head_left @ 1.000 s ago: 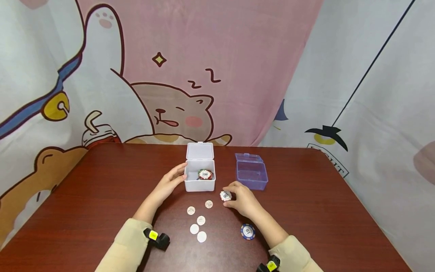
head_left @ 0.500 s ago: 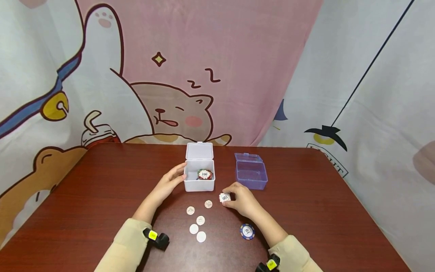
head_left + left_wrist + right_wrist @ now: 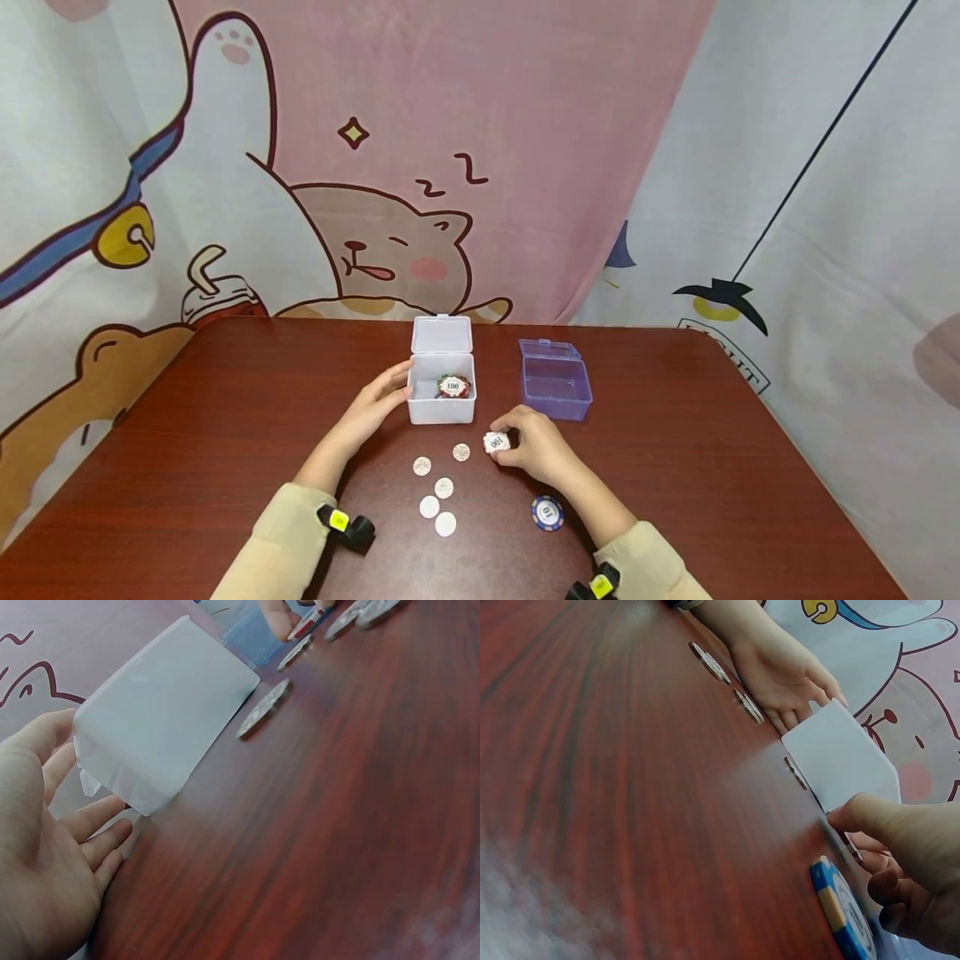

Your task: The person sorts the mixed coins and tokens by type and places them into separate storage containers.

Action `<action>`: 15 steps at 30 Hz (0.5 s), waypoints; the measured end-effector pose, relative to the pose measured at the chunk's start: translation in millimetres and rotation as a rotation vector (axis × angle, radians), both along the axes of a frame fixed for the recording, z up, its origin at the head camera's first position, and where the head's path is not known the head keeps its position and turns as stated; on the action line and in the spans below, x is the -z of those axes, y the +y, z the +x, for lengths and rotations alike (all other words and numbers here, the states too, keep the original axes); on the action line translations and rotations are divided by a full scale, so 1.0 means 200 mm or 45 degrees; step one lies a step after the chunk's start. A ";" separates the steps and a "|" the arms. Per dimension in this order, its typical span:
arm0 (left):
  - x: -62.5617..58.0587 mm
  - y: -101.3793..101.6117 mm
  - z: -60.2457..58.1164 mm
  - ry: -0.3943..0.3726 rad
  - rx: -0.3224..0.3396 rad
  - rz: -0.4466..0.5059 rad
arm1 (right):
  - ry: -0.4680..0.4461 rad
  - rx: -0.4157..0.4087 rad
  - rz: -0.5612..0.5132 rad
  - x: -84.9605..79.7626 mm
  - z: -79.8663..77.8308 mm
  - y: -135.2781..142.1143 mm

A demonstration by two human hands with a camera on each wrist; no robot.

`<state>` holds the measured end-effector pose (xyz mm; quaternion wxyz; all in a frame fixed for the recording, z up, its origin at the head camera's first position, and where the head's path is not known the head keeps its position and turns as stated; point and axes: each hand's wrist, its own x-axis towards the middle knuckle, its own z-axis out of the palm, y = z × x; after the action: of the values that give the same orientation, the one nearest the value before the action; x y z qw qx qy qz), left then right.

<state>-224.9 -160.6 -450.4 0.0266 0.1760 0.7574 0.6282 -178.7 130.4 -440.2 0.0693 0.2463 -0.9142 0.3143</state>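
Observation:
My left hand (image 3: pixel 367 414) rests against the left side of an opened white plastic box (image 3: pixel 442 412), its fingers fairly straight. In the left wrist view, thumb and fingers lie along the white box (image 3: pixel 169 705). Inside stand poker chips (image 3: pixel 453 385), the top one marked 100 with red and green at its rim. Between thumb and fingers, my right hand (image 3: pixel 538 446) pinches a whitish poker chip (image 3: pixel 495 442) marked 100, just right of the box's front. That chip is mostly hidden by the fingers in the right wrist view. A blue poker chip (image 3: pixel 547 513) marked 10 lies nearer me.
Several small coin-like discs (image 3: pixel 444 487) lie on the brown table (image 3: pixel 247 433) between the forearms. An opened translucent purple box (image 3: pixel 557 408) stands beyond the right hand. A printed curtain (image 3: pixel 562 125) hangs behind the table.
The poker chip in my right hand has shifted slightly toward me, and its face has turned a little. The left hand and both boxes have stayed put.

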 end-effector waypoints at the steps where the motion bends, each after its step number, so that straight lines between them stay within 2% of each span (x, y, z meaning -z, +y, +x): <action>1: 0.00 0.00 0.00 0.003 0.001 0.001 | 0.007 -0.006 -0.004 0.00 0.00 0.00; 6: -0.01 0.00 0.00 -0.005 0.001 0.025 | 0.035 -0.033 -0.049 -0.03 0.00 -0.01; 7: -0.02 0.01 0.01 -0.008 0.008 0.034 | 0.038 -0.034 -0.057 -0.04 0.00 -0.01; 15: -0.02 0.01 0.01 -0.014 0.010 0.016 | 0.035 -0.027 -0.104 -0.14 0.00 -0.01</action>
<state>-222.7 -159.5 -447.0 0.0323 0.1757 0.7525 0.6339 -179.0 128.4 -412.4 0.0885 0.2573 -0.8969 0.3487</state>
